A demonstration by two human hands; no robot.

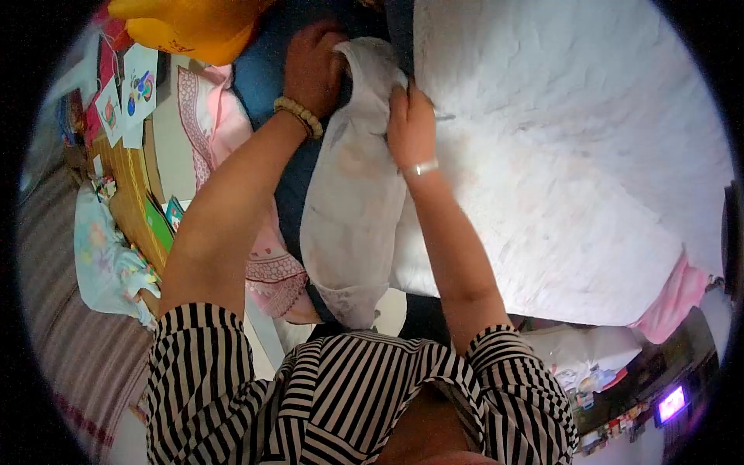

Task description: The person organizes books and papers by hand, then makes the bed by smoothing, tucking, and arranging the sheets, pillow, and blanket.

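A long white cloth (pixel 353 201) with faint stains hangs between my hands at the centre. My left hand (pixel 314 70), with a beaded bracelet at the wrist, is at its upper left edge, fingers curled round the fabric. On the upper right edge of the same cloth, my right hand (pixel 412 124) grips with its thumb on top; a light band circles that wrist. The cloth's lower end hangs close to my striped top. A big white sheet (pixel 542 186) spreads out to the right of my right hand.
Yellow fabric (pixel 194 31) lies at the top left. A pink patterned cloth (pixel 271 271) is beneath my left forearm. Printed pictures (pixel 139 89) lie on a wooden surface at the left. A lit screen (pixel 671 404) glows at the lower right.
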